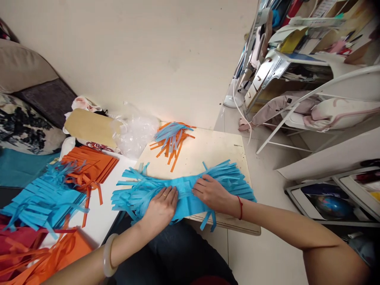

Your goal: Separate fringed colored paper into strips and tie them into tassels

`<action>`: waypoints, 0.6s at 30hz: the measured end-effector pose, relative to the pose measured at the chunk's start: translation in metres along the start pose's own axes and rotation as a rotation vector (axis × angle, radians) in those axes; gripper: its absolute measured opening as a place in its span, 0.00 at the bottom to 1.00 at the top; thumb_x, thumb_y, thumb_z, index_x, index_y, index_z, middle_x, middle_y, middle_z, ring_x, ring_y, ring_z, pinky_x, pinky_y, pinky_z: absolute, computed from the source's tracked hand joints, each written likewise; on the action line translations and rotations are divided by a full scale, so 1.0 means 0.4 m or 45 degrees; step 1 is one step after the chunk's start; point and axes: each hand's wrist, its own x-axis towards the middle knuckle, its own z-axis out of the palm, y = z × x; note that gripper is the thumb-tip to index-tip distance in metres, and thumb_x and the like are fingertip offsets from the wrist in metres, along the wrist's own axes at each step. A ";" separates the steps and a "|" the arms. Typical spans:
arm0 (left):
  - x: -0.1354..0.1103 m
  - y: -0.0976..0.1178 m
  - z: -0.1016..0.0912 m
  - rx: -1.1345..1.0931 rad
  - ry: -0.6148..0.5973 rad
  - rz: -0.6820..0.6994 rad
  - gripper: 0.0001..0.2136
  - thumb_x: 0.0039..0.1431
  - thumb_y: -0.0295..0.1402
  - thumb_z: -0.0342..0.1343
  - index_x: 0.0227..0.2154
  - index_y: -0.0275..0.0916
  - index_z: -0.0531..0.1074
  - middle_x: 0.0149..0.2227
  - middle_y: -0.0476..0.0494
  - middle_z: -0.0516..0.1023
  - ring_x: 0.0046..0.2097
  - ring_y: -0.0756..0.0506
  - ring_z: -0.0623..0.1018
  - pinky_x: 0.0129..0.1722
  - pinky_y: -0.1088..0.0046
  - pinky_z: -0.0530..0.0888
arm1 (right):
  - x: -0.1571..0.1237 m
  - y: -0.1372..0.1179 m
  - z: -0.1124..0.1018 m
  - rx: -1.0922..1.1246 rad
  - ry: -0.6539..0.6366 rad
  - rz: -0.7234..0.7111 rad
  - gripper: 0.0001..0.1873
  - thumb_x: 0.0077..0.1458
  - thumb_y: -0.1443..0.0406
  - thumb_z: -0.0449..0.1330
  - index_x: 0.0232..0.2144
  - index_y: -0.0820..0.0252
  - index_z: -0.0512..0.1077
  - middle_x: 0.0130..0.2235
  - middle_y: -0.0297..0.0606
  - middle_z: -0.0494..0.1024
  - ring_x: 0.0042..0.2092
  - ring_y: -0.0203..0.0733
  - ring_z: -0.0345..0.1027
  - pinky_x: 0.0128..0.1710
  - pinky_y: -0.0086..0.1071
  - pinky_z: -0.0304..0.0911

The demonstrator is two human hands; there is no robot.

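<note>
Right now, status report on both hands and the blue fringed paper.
Left hand flat on blue fringed paper. Right hand pressing its middle too. Orange-and-blue strip bundle lies apart, farther back on the board.

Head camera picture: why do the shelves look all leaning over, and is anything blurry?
In the head view, the wide lens tilts the shelves at the right edge; light is soft, with a bright patch on the wooden board; the blue fringed paper under the left hand and right hand looks sharp.

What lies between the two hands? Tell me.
In the head view, only the middle band of the blue fringed paper lies between the left hand and right hand; both press flat on it.
</note>
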 end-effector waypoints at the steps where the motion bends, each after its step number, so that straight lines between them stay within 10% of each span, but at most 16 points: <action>1: 0.001 -0.009 -0.007 -0.035 0.021 -0.025 0.14 0.63 0.25 0.45 0.41 0.29 0.76 0.44 0.32 0.79 0.45 0.40 0.79 0.46 0.61 0.75 | 0.005 0.013 -0.004 0.083 -0.049 0.028 0.13 0.63 0.68 0.50 0.35 0.65 0.75 0.34 0.41 0.76 0.40 0.43 0.65 0.46 0.40 0.54; 9: 0.000 -0.092 -0.047 -0.646 -0.107 -0.459 0.14 0.64 0.36 0.49 0.32 0.39 0.79 0.39 0.42 0.79 0.41 0.45 0.78 0.43 0.66 0.74 | 0.044 0.123 -0.015 0.772 -0.234 0.360 0.09 0.56 0.60 0.62 0.29 0.59 0.78 0.35 0.34 0.81 0.39 0.36 0.72 0.44 0.30 0.56; 18: 0.018 -0.117 -0.036 -0.706 -0.144 -0.636 0.17 0.62 0.39 0.48 0.23 0.36 0.74 0.32 0.43 0.71 0.36 0.45 0.74 0.38 0.67 0.73 | 0.078 0.083 -0.015 0.403 -0.377 0.531 0.14 0.63 0.61 0.54 0.32 0.64 0.76 0.35 0.42 0.79 0.40 0.43 0.71 0.43 0.35 0.53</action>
